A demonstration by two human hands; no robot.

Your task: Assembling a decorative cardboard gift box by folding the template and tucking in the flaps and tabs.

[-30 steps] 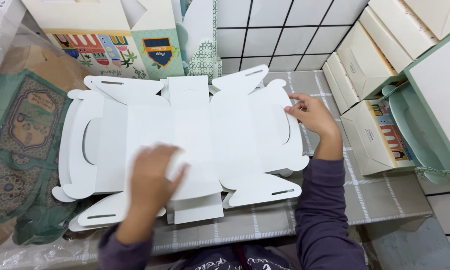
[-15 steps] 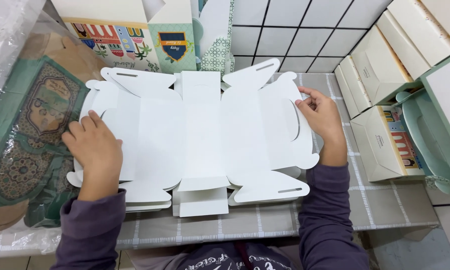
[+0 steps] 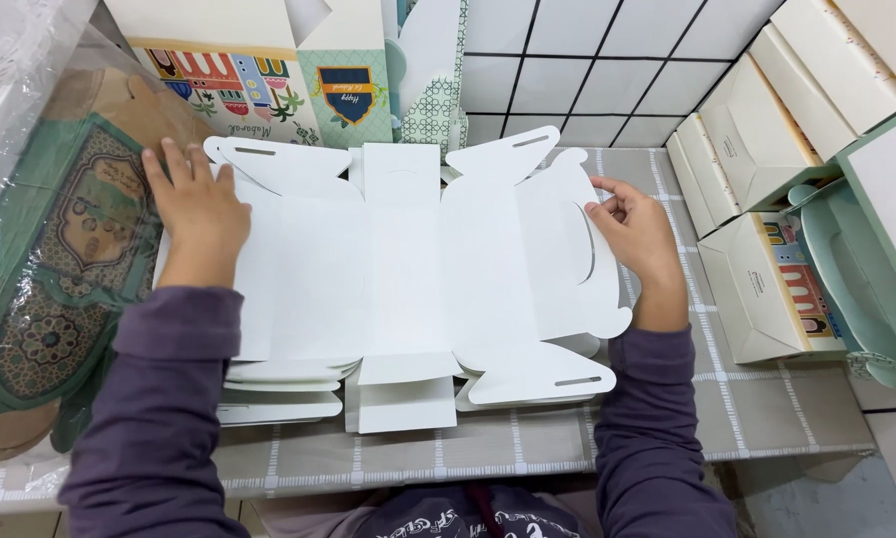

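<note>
Grey checked cloth is covering the surface (image 3: 767, 418), where a flat white box blank (image 3: 408, 259) is lying atop a stack. Left hand (image 3: 197, 214) is pressing open-palmed on its left flap; right hand (image 3: 635, 229) is pinching its right edge. Folded boxes (image 3: 757, 289) are standing far right.

Two hands (image 3: 197, 214), one stack of flat box blanks (image 3: 408, 269)
</note>
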